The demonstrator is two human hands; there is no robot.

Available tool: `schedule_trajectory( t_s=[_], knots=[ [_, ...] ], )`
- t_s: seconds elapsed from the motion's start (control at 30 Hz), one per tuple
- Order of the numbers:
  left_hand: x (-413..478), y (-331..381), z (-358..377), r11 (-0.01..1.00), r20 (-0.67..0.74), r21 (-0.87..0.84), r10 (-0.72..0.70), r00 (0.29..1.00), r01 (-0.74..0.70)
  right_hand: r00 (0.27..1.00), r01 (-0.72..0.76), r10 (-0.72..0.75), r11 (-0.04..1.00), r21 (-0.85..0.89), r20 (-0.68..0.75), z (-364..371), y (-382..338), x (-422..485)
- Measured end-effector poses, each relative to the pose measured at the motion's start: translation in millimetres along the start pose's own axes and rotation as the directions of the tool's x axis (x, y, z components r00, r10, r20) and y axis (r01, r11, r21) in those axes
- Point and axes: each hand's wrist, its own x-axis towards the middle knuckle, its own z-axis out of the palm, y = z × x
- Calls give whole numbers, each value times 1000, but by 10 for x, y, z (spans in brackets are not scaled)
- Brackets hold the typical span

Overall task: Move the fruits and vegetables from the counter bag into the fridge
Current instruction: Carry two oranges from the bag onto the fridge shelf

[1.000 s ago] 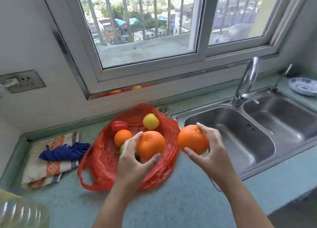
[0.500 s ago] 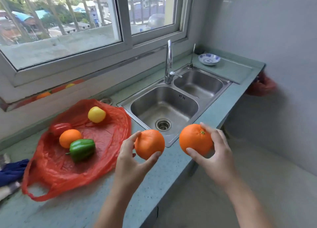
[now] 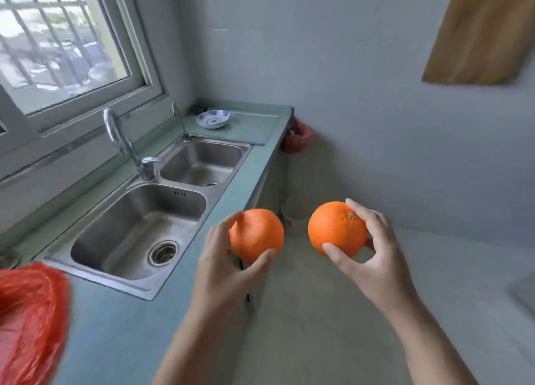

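Note:
My left hand (image 3: pixel 224 264) grips one orange (image 3: pixel 257 234), held over the counter's front edge. My right hand (image 3: pixel 367 254) grips a second orange (image 3: pixel 335 228), stem side up, out over the floor to the right of the counter. The red plastic bag (image 3: pixel 29 321) lies on the green counter (image 3: pixel 121 326) at the lower left, partly cut off by the frame; its contents are out of view. No fridge shows in the head view.
A steel double sink (image 3: pixel 150 211) with a tap (image 3: pixel 121 141) fills the counter's middle. A blue-patterned dish (image 3: pixel 213 119) sits at the far end. Another red bag (image 3: pixel 298 138) hangs off the counter's end. Pale floor (image 3: pixel 333 312) spreads to the right; a wooden panel (image 3: pixel 477 31) hangs above.
Both hands have carried their oranges off the bag and rightward past the counter edge. The view has swung right, so the bag with its remaining produce has slid to the left edge.

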Motion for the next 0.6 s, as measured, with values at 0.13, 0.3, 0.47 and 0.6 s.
schedule_trajectory(
  t_s=[0.13, 0.3, 0.47, 0.6],
  knots=[
    [276, 372, 948, 997, 124, -40, 74, 989, -70, 993, -19, 11, 998, -64, -116, -786, 487, 224],
    [571, 940, 2114, 981, 258, -98, 186, 948, -166, 959, -62, 19, 988, -145, -281, -1785, 1000, 419],
    [640, 1452, 3169, 951, 409, -235, 284, 867, -201, 897, -141, 3, 949, -281, -442, -2654, 1384, 336],
    [616, 1752, 3851, 931, 532, -294, 348, 772, -217, 807, -293, 97, 922, -252, -582, -3153, 1629, 160]
  ],
)
